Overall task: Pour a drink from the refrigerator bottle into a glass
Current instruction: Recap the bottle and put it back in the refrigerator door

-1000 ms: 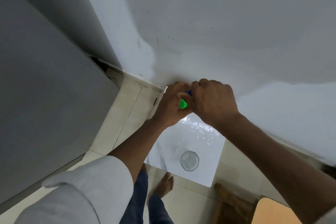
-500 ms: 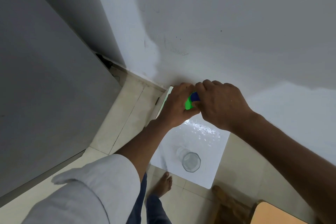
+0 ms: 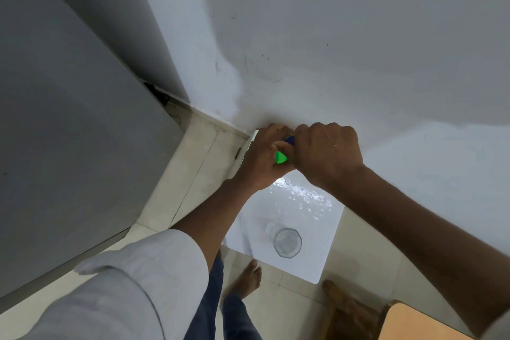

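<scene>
Only a green patch of the bottle [image 3: 281, 157] shows between my hands, with its dark blue cap [image 3: 289, 141] just above. My left hand [image 3: 262, 156] is wrapped around the bottle's upper part. My right hand [image 3: 327, 154] is closed over the cap from the right. The rest of the bottle is hidden behind both hands. Below them, a clear faceted glass [image 3: 287, 243] stands upright on a small white table [image 3: 320, 232], close to its near edge, apart from both hands.
A grey refrigerator [image 3: 69, 146] fills the left side. A white wall [image 3: 331, 36] runs behind the table. Beige floor tiles [image 3: 193, 174] lie between them. My bare foot [image 3: 245, 279] is by the table's near edge. A wooden stool [image 3: 356, 315] and tan board [image 3: 419, 323] sit lower right.
Both hands stay clamped on the bottle top above the table. The visible green patch and blue cap shift slightly between frames as the right hand works on the cap. The glass has not moved.
</scene>
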